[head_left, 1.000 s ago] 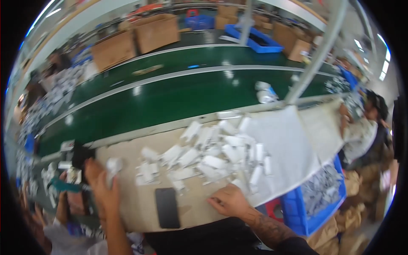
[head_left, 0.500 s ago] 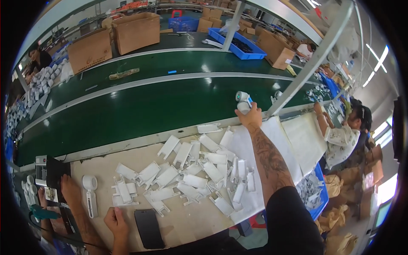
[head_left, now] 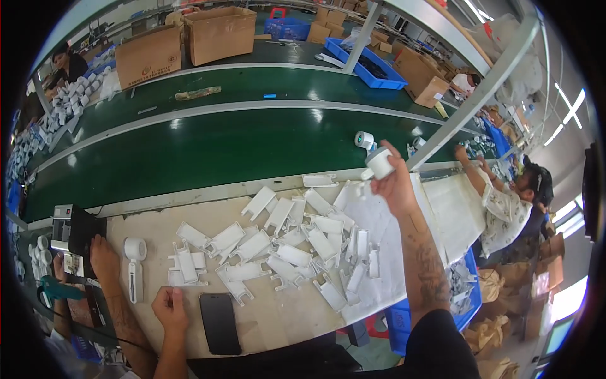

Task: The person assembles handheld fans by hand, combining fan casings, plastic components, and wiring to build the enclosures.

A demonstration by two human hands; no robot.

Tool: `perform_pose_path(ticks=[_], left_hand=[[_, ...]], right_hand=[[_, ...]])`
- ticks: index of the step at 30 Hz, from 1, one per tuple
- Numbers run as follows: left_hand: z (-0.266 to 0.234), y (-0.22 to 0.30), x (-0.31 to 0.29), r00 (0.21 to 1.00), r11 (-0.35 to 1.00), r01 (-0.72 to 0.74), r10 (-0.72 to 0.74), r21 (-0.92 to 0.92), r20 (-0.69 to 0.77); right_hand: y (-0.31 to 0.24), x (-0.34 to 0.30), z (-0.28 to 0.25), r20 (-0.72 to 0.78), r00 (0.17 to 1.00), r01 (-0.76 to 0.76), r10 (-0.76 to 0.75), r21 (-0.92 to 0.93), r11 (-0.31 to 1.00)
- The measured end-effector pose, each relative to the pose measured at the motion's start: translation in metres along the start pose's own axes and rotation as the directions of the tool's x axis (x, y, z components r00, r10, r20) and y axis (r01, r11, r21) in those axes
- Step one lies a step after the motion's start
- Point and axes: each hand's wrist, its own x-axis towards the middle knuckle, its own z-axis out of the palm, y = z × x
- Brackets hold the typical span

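My right hand (head_left: 399, 189) is raised over the near edge of the green conveyor belt. Its fingers close around a white round-headed handheld device (head_left: 380, 163), whose lower part is mostly hidden by the hand. Just behind it, a similar device (head_left: 364, 140) lies on the belt. My left hand (head_left: 171, 308) rests at the table's front edge with curled fingers and nothing visible in them, beside a black phone (head_left: 219, 323). A white round-headed device with a slotted handle (head_left: 134, 268) lies farther left. White plastic housing pieces (head_left: 292, 254) are spread in a loose pile mid-table.
Another person's hand (head_left: 104, 258) is at a black box-shaped machine (head_left: 81, 237) on the left. A co-worker (head_left: 510, 205) works at the right. A slanted metal post (head_left: 473, 95) rises beside my right hand. A blue bin (head_left: 399, 325) stands below the table's right edge.
My right hand has lifted the round-headed device off the belt and drawn it slightly right and nearer, turning it. The other device stays on the belt. My left hand barely moves.
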Motion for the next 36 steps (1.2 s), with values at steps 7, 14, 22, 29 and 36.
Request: perform_pose_path(ticks=[7,14,22,29,36], left_hand=[[0.063,0.121,0.012,0.919,0.921,-0.172,0.278,-0.35,0.28],[0.076,0.174,-0.023,0.822,0.974,-0.172,0.226,-0.151,0.523],[0.033,0.17,-0.021,0.622,0.332,0.675,0.224,-0.659,0.75],[0.033,0.165,-0.017,0.716,0.32,0.634,0.099,-0.704,0.691],[0.031,0.201,-0.022,0.799,0.557,0.488,0.025,-0.672,0.601]], right_hand=[[0.014,-0.126,0.096,0.53,0.826,-0.417,0.192,0.345,0.841],[0.03,-0.179,0.149,0.522,0.816,-0.479,0.248,0.37,0.796],[0.024,-0.176,0.161,0.51,0.842,-0.29,0.177,0.151,0.945],[0.016,-0.176,0.176,0.515,0.856,-0.085,-0.047,0.23,0.97],[0.006,-0.172,0.183,0.488,0.849,0.117,-0.201,0.198,0.973]])
